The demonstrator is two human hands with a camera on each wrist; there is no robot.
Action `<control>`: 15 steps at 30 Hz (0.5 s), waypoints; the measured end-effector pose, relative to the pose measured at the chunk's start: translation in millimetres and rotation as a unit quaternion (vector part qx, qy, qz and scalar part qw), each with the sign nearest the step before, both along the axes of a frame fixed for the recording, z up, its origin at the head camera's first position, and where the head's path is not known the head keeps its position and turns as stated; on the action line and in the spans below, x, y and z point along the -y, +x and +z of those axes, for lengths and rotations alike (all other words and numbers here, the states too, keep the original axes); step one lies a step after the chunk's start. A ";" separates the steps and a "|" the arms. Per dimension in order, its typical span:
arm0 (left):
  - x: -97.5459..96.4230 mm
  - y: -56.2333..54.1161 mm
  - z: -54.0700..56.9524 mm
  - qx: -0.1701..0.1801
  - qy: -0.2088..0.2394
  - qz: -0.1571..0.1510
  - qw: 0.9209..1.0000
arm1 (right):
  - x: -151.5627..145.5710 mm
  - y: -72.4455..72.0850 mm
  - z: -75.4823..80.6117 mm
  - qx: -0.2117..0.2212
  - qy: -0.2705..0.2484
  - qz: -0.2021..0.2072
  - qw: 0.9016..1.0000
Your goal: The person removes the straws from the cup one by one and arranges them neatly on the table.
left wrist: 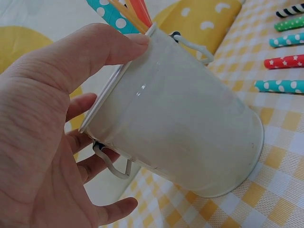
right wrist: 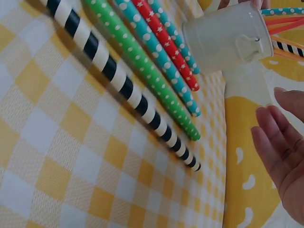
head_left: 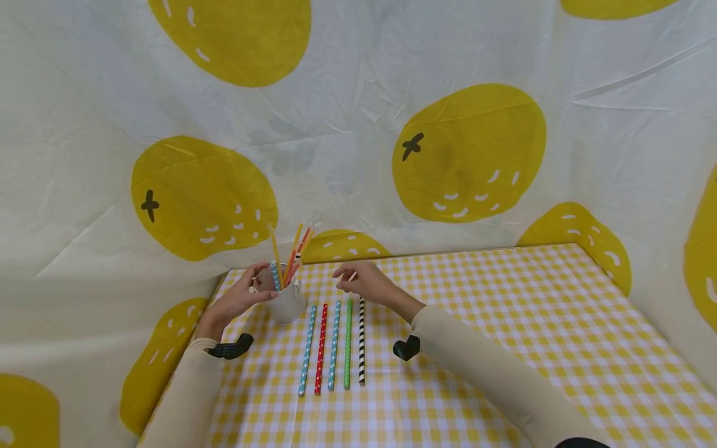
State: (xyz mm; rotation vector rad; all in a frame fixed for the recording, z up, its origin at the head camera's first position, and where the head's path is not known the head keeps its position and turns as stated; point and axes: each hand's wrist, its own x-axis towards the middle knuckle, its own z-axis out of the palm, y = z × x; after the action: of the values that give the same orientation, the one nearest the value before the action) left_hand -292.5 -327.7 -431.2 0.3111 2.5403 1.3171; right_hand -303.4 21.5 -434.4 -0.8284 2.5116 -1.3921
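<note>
A white metal bucket (head_left: 288, 307) with small side handles stands at the back left of the table, holding several straws, including a blue dotted one (head_left: 275, 277) and orange ones (head_left: 276, 254). My left hand (head_left: 238, 302) grips its rim, thumb on the near side, as the left wrist view shows. In front lies a row of paper straws: a blue dotted one (head_left: 307, 350), a red starred one (head_left: 321, 348), another blue dotted one (head_left: 334, 345), a green dotted one (head_left: 348, 344) and a black-and-white striped one (head_left: 361, 342). Above their far ends hovers my right hand (head_left: 366, 281), fingers loosely bent, holding nothing.
A yellow-and-white checked cloth (head_left: 493, 311) covers the table. Behind it and at both sides hang white curtains (head_left: 336, 168) with large yellow fruit prints. Each wrist carries a dark band device (head_left: 231, 348).
</note>
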 end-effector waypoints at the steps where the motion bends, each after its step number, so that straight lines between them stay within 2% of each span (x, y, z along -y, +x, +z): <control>1: 0.0 0.1 -0.1 0.001 0.001 0.001 1.000 | 2.0 0.1 1.8 -0.007 -0.005 -0.003 1.000; 8: -1.1 1.2 2.5 -0.006 0.005 -0.005 1.000 | 15.3 -0.4 18.8 -0.025 -0.029 -0.010 0.999; 15: -3.3 2.9 3.4 -0.004 0.013 -0.001 1.000 | 27.2 -2.2 25.1 -0.030 -0.037 -0.011 0.999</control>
State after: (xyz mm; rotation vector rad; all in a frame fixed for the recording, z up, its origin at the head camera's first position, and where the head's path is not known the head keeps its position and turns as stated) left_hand -289.6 -324.5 -427.8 0.3246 2.5302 1.3503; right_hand -305.6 -5.7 -409.4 -0.8713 2.5344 -1.4971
